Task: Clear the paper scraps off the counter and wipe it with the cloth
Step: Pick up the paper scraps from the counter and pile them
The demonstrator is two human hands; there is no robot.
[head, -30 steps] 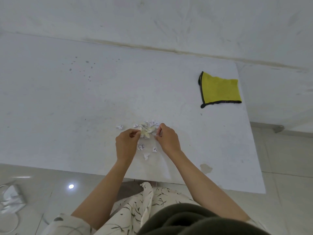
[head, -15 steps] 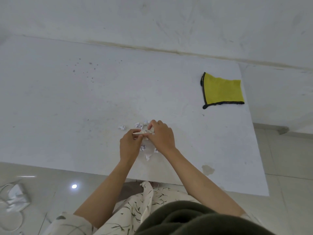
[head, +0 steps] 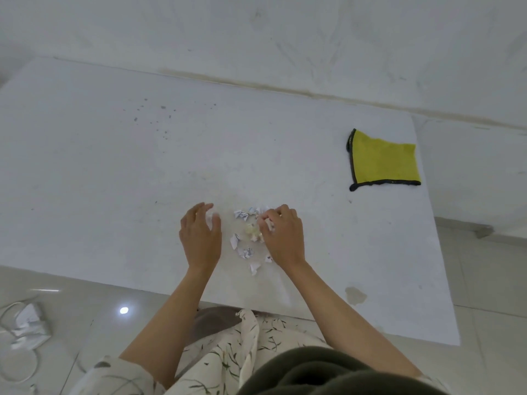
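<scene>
**A:** How far is the work, from what we see here?

**B:** I judge it is in the first part. The paper scraps [head: 246,238] are not yet cleared; most of them lie loose on the white counter [head: 114,172], near its front edge, between the two hands. No wiping has begun, I think.

**A:** Start from the left, please. What does the left hand do?

**B:** The left hand [head: 201,238] is just beside the scraps, with the fingers relaxed and a little spread. I cannot say for sure that it holds nothing; something pale shows at its thumb, but it is blurred.

**A:** And the scraps themselves?

**B:** Small crumpled pieces, white with some blue print, and one yellowish piece in the middle. They look light and stiffly creased.

**A:** The right hand?

**B:** The right hand [head: 281,238] has its fingers curled and pinches some crumpled scraps at their tips.

**A:** And the cloth?

**B:** The yellow cloth [head: 385,163] lies flat, well apart to the right, at the right edge of the counter. It looks soft, fuzzy, with a dark sewn border. The counter is smooth, with dark specks at the far left and a brownish stain [head: 356,295] near the front.
</scene>
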